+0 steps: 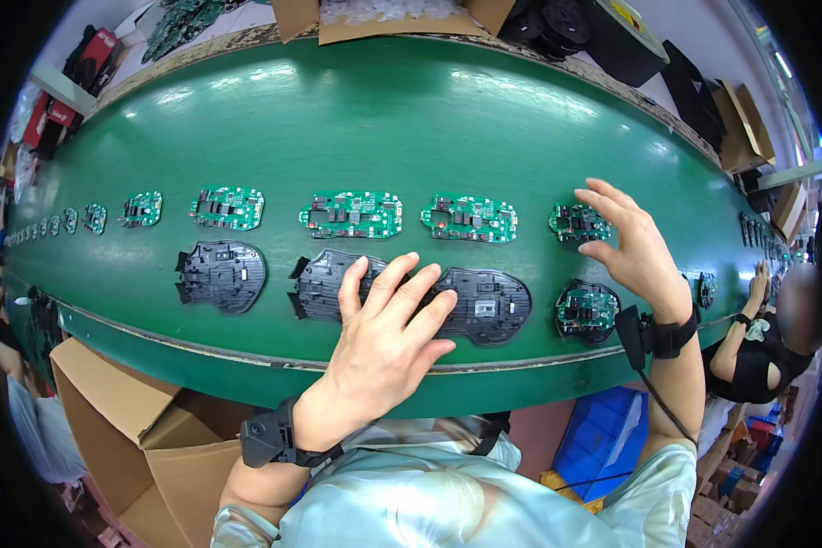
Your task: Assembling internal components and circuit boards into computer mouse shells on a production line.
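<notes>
My left hand (379, 338) is open, its fingers spread over two black plastic shells with ribbed edges. The fingertips cover part of the left shell (318, 283) and reach the edge of the right shell (498, 306); whether they press on either cannot be told. My right hand (632, 242) is open around a green circuit board (573, 222), thumb at the near side and fingers at the far side. Contact with the board is unclear. Below it, another green board (586, 311) sits in a black shell. Two further boards, a middle one (468, 219) and one left of it (352, 215), lie flat.
A green belt (338, 110) carries a row of boards. Another black shell (221, 277) lies left of my left hand. An open cardboard box (119, 402) and a blue bin (603, 434) stand below the near edge. A co-worker (763, 352) is at far right.
</notes>
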Motion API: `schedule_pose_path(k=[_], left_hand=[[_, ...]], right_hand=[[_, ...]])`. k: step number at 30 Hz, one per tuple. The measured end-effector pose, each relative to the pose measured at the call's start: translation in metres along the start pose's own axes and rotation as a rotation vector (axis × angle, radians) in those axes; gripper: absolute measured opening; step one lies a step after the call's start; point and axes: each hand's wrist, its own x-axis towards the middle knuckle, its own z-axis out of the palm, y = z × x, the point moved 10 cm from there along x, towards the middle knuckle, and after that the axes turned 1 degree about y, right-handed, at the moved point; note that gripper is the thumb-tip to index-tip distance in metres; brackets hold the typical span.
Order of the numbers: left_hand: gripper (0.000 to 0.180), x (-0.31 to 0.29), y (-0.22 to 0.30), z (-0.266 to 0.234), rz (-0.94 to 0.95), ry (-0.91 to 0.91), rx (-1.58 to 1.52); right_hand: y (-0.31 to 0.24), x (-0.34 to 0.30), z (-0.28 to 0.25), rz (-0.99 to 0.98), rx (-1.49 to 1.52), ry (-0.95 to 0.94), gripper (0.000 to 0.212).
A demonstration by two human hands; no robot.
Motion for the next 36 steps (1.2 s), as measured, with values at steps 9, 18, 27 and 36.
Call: schedule_pose_path(k=[9,18,27,36], left_hand=[[0.060,0.000,0.001,0.000,-0.005,-0.005,-0.035],[0.083,-0.003,-0.006,-0.008,-0.027,0.062,-0.135],[0.083,-0.001,-0.005,-0.007,-0.026,0.051,-0.156],[0.080,0.003,-0.006,-0.007,-0.027,0.024,-0.164]], right_hand=[[0.015,-0.004,0.011,-0.030,0.066,-0.078,0.046],[-0.098,-0.040,0.012,-0.225,0.339,0.039,0.038],[-0.118,-0.045,0.036,-0.293,0.278,0.034,0.040],[-0.119,-0.041,0.042,-0.281,0.277,-0.007,0.039]])
